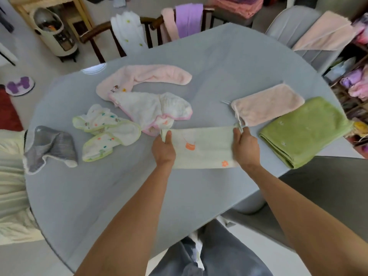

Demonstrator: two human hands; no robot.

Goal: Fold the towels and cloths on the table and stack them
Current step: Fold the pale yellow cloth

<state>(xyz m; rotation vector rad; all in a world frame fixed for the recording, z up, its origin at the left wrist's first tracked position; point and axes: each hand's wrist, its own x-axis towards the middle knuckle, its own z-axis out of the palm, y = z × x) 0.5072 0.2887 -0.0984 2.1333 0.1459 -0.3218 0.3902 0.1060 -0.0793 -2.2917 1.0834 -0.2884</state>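
A pale green cloth with orange prints [203,148] lies flat on the grey table [119,196], folded into a strip. My left hand [163,150] grips its left end with the thumb on top. My right hand [246,147] grips its right end. To the right lie a folded peach towel [268,104] and a folded green towel [304,130]. Unfolded on the left are a pink towel [143,76], a white cloth with pink trim [153,110], a white cloth with yellow trim [105,130] and a grey cloth [51,148].
Chairs at the far edge carry a white towel [128,30], pink and purple towels [183,20] and a peach towel [326,32]. Shelves with cloths [354,80] stand at the right. A person's pale garment [12,186] is at the left.
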